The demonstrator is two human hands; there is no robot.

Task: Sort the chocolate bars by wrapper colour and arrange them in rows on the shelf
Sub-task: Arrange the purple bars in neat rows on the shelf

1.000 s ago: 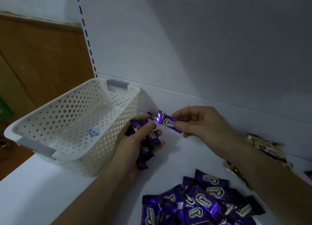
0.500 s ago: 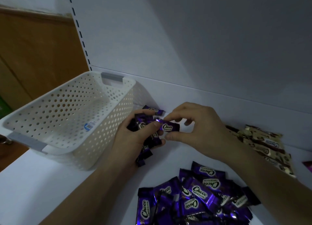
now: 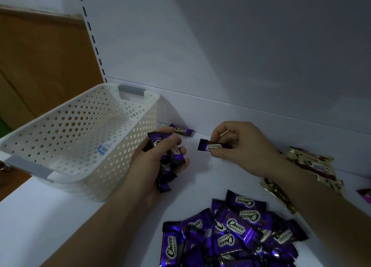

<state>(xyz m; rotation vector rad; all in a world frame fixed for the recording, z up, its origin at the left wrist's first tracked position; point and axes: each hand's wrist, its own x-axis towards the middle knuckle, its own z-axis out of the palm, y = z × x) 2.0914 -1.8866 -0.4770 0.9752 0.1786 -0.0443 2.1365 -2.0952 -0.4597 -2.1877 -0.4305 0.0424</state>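
My left hand grips a bundle of several purple Choco bars beside the white basket. My right hand pinches a single purple bar by its right end, just above the white shelf near the back wall. One purple bar lies flat against the back wall between the basket and my right hand. A loose pile of purple bars sits at the front of the shelf. Cream-and-gold wrapped bars lie to the right, partly hidden by my right forearm.
A white perforated basket with grey handles stands on the shelf's left end, a barcode sticker inside. A pink wrapper peeks in at the right edge. The slotted upright and a brown wall lie beyond the shelf's left side.
My right hand has drawn one purple bar away from the bundle in my left hand, moving it right and down toward the back of the shelf. The left hand keeps its bundle.
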